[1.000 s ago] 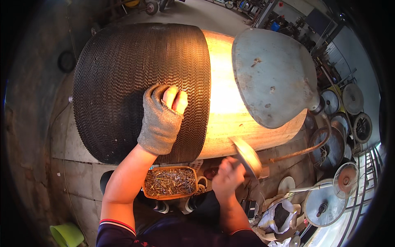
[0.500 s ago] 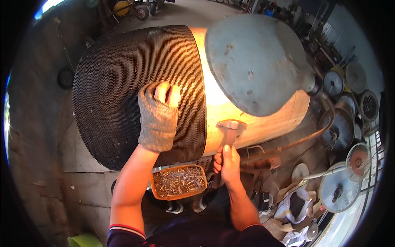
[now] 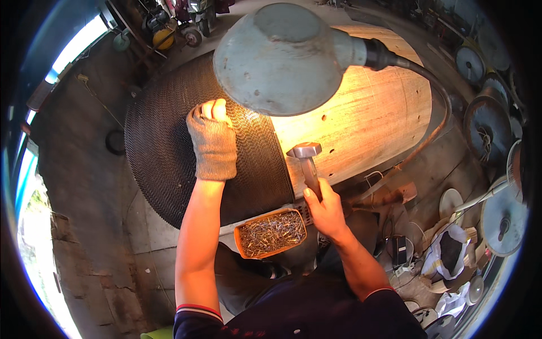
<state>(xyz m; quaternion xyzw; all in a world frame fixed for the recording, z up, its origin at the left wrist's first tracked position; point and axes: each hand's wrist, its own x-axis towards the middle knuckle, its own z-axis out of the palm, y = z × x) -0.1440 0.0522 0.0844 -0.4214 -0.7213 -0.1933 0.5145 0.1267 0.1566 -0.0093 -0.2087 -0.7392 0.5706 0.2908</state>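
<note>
My left hand (image 3: 213,138), in a grey-brown fingerless glove, rests on the dark, finely ridged covering (image 3: 164,135) of a large wooden drum (image 3: 378,107). Its bare fingertips are curled together; whatever they pinch is hidden. In my right hand (image 3: 326,210) is a hammer (image 3: 310,169), gripped by the handle, its metal head raised near the line where the dark ridges meet bare wood. Below, between my forearms, an orange-rimmed box (image 3: 276,251) holds a heap of small nail-like metal pieces.
A grey lamp shade (image 3: 276,62) hangs over the drum and lights the wood; its cable (image 3: 435,79) curves down at the right. Round metal discs (image 3: 504,220) stand along the right side. An open white sack (image 3: 449,254) sits at lower right. Wheeled machines (image 3: 192,28) stand at the back left.
The whole view has shifted, so the lamp appears farther left and higher. The hammer head, blurred before, is now sharp and tilted differently. My left hand keeps its curled hold on the ridges.
</note>
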